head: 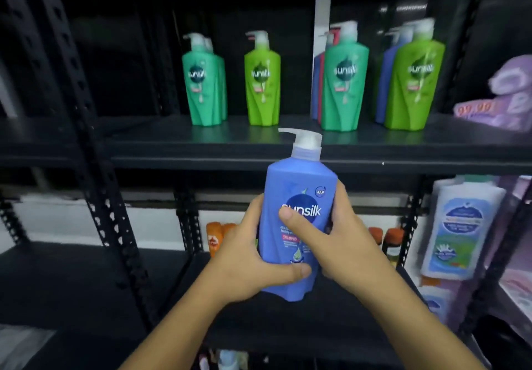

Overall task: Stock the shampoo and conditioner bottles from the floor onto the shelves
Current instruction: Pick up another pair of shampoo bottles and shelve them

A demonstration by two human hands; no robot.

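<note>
Left hand (247, 257) and right hand (339, 243) clamp 1 blue shampoo bottle (299, 197) upright, frame centre.
Behind it, green bottles (262, 81) stand on the black shelf (172, 150).

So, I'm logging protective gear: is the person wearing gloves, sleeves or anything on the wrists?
No. The left hand and right hand are bare, with no gloves or visible rings. Both forearms are uncovered to the frame edge: no sleeves, watch or bands.
</note>
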